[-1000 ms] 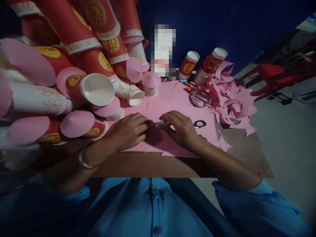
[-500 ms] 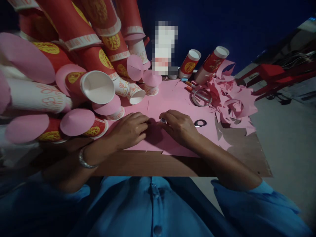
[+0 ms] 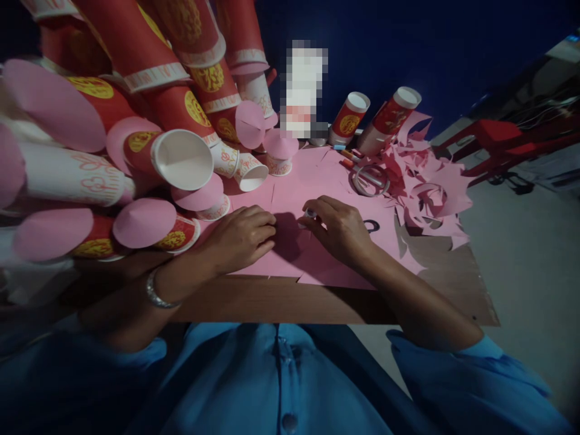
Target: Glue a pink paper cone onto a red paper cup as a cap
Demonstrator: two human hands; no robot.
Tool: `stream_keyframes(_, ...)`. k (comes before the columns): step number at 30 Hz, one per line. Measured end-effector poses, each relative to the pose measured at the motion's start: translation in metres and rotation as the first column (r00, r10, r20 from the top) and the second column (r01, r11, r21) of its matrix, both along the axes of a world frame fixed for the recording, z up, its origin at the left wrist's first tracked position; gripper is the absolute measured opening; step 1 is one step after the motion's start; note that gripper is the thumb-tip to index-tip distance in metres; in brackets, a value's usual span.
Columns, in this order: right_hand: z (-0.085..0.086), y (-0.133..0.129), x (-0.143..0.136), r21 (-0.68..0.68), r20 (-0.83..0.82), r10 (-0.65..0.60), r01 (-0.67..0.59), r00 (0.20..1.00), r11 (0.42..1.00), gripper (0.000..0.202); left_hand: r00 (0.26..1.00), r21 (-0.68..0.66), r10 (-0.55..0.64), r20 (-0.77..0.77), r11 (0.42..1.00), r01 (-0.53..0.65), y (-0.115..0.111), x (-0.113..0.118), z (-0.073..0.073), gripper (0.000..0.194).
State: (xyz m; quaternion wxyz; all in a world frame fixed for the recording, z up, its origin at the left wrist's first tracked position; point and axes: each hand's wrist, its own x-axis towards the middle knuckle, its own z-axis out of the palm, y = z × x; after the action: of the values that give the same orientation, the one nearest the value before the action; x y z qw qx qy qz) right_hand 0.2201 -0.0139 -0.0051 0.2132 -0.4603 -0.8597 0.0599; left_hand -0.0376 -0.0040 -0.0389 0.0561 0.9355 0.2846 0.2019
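Pink paper sheets [image 3: 317,181] cover the middle of the wooden table [image 3: 272,302]. My left hand [image 3: 247,237] rests low over the paper, its fingers curled and pressed together; what they hold, if anything, is hidden. Between the thumb and fingers of my right hand [image 3: 339,228] is a small whitish round object [image 3: 310,213], too small to name. A dark gap and shadow lie between the two hands. Just right of my right hand, the black handle of scissors [image 3: 372,226] shows on the paper.
Many red and white paper cups [image 3: 183,158] with pink cones [image 3: 145,222] crowd the left. Behind the paper stand two red cup stacks [image 3: 350,118]. A tape roll [image 3: 370,180] and pink paper scraps [image 3: 437,193] lie at the right, beyond pens. A red stool [image 3: 493,136] is farther right.
My right hand has moved right and slightly up with the small object, partly covering the scissors handle. The gap between my hands has widened. My left hand has barely moved.
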Motion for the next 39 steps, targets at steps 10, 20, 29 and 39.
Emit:
stream_keyframes(10,0.004,-0.005,0.009,0.144,-0.144,-0.034,0.055,0.989,0.988,0.020,0.999,-0.013,0.005,-0.034,1.000,-0.005,-0.001,0.002,0.004,0.017)
stream_keyframes(20,-0.006,-0.007,-0.017,0.075,-0.022,0.091,-0.089,0.996,0.993,0.027,0.998,-0.045,0.002,-0.069,0.999,-0.005,0.000,0.000,0.005,0.011)
stream_keyframes(29,0.000,0.000,-0.005,0.032,0.018,-0.035,0.034,0.999,0.999,0.022,1.000,0.033,-0.002,-0.025,0.999,0.003,0.000,0.002,0.002,0.019)
stream_keyframes(39,0.003,-0.010,-0.009,0.141,-0.169,0.024,0.000,0.985,0.990,0.016,0.991,-0.014,0.019,-0.134,1.000,-0.021,0.000,0.001,0.005,0.011)
